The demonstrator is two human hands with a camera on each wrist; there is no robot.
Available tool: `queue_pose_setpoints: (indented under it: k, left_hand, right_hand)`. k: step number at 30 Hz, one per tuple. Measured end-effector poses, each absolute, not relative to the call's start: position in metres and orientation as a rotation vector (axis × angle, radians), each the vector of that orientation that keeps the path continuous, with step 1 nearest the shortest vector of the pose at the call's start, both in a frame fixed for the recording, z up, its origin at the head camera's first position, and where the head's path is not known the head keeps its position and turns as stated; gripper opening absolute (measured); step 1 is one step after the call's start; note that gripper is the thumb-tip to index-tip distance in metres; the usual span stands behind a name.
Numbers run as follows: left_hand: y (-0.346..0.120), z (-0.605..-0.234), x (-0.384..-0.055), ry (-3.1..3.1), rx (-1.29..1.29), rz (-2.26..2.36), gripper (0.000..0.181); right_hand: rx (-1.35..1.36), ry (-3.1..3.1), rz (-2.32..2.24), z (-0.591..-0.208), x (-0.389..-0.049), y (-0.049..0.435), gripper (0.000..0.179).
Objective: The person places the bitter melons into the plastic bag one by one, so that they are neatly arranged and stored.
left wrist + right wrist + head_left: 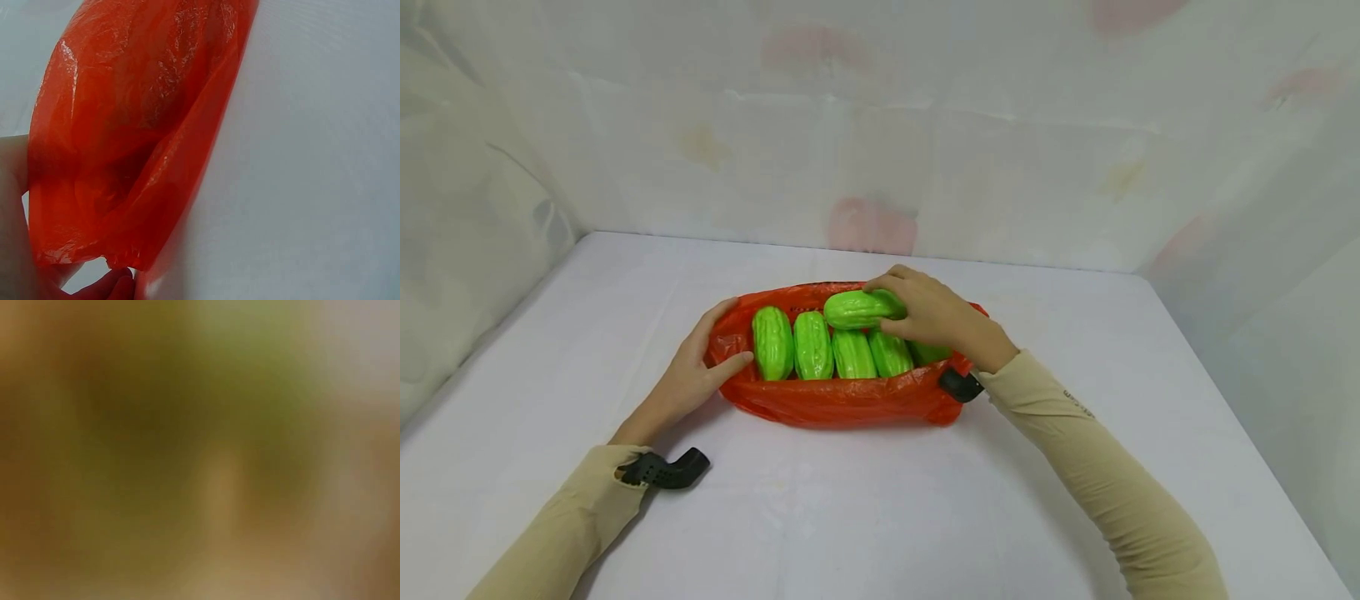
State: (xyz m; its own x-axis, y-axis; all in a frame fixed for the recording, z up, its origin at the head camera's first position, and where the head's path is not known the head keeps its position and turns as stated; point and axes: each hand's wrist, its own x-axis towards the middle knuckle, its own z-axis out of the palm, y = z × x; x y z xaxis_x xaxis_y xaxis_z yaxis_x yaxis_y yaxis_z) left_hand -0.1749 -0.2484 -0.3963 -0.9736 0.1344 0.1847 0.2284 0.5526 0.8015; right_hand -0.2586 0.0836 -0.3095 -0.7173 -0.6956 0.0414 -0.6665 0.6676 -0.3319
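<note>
A red plastic bag lies on its side across the table, its mouth spread wide toward me. Several bright green ridged bitter melons stand in a row inside it. My right hand grips another bitter melon between thumb and fingers, level and just over the row. At the bag's left end, my left hand holds the plastic, thumb at the front rim and fingers at the back. In the left wrist view the bag's crinkled side hides most of those fingers. The right wrist view is too blurred to read.
White cloth covers the table. Pale curtains with faded red prints hang behind and at both sides. A black curved wrist mount sticks out from the left sleeve, and another sits by the right wrist, against the bag's front.
</note>
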Motion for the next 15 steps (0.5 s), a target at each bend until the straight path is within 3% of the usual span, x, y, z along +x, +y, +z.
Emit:
queue_pose_setpoints:
  k: [15]
  left_hand:
    - [-0.2461, -0.396, -0.1744, -2.668, -0.317, -1.429, 0.078]
  right_hand:
    - [-1.122, 2.85, -0.52, -0.3138, -0.263, 0.0815, 0.041]
